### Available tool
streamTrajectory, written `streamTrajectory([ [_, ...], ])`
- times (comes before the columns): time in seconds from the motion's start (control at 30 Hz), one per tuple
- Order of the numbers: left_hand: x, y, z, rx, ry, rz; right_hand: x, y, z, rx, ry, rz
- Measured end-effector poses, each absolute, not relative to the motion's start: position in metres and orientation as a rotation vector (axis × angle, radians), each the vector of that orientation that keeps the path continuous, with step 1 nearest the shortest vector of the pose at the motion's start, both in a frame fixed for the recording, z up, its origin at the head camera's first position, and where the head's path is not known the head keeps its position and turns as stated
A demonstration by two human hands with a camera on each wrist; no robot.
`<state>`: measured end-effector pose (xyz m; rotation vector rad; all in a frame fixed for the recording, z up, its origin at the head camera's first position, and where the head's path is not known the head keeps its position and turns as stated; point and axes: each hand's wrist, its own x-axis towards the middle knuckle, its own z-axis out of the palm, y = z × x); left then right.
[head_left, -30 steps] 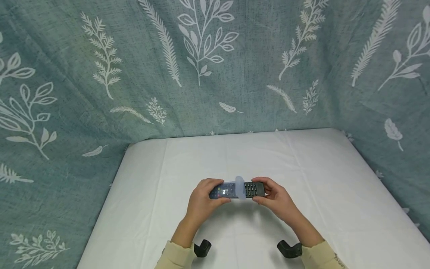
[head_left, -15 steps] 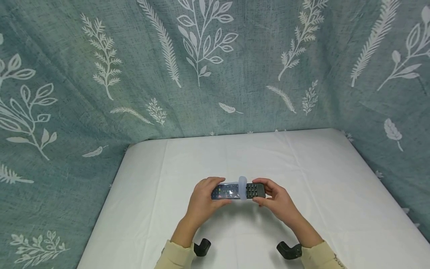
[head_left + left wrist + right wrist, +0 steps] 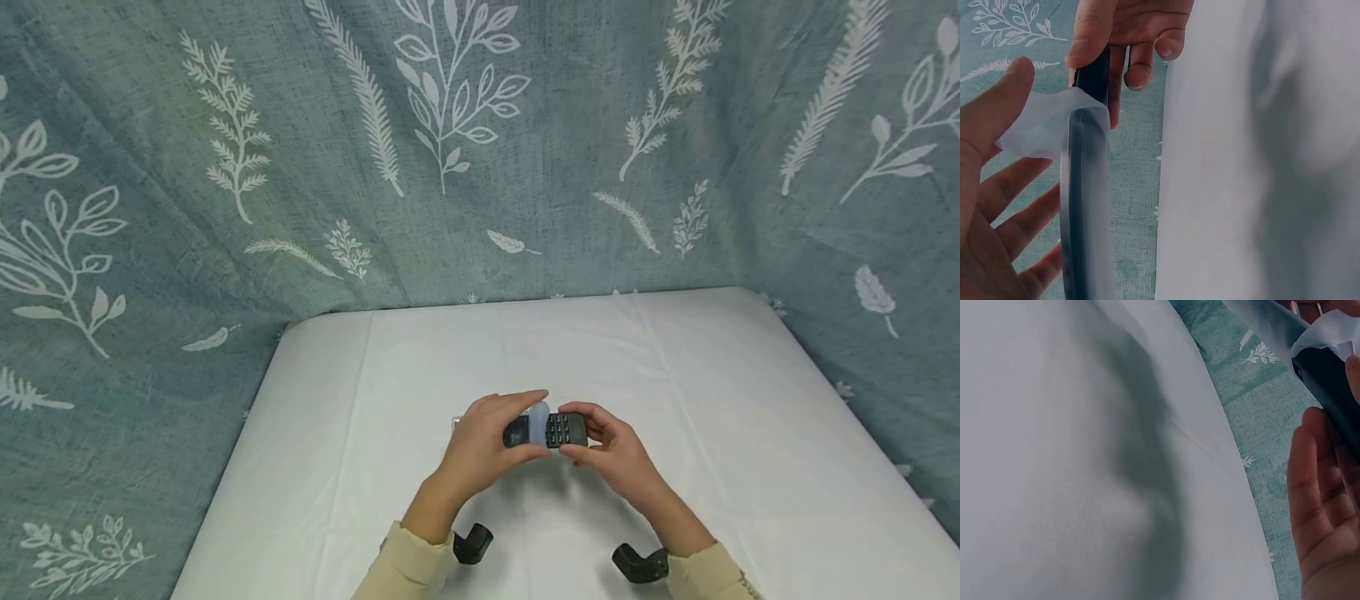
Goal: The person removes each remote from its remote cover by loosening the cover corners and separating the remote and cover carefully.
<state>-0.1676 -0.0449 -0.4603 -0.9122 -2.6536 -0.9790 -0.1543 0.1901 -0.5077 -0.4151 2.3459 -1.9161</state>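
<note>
A black remote control (image 3: 566, 430) is held level over the white table, partly inside a translucent, bluish silicone cover (image 3: 538, 425). My right hand (image 3: 618, 446) grips the bare keypad end between thumb and fingers. My left hand (image 3: 480, 437) is around the covered part, its thumb and forefinger at the cover's flared, turned-back edge. In the left wrist view that cuff (image 3: 1041, 125) lies between the left thumb and fingers, and the dark remote end (image 3: 1092, 78) sticks out toward the right hand. The cover's far left end is mostly hidden behind the left hand.
A white cloth (image 3: 420, 358) covers the table. Green-blue curtains (image 3: 555, 150) with white leaf prints stand behind and along both sides. Black curved pieces (image 3: 472, 546) protrude at both wrists, beside the cream sleeves (image 3: 408, 567).
My left hand has slid right along the cover to its flared edge, hiding most of the covered part. The right hand keeps its grip on the remote control, shifting slightly left and down.
</note>
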Motion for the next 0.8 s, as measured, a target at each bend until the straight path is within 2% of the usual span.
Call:
streamTrajectory([
  [0.8, -0.1666, -0.0476, -0.4679, -0.752, -2.613, -1.099, -0.1542, 0.1855, -0.5119, -0.463, 2.311, -1.955],
])
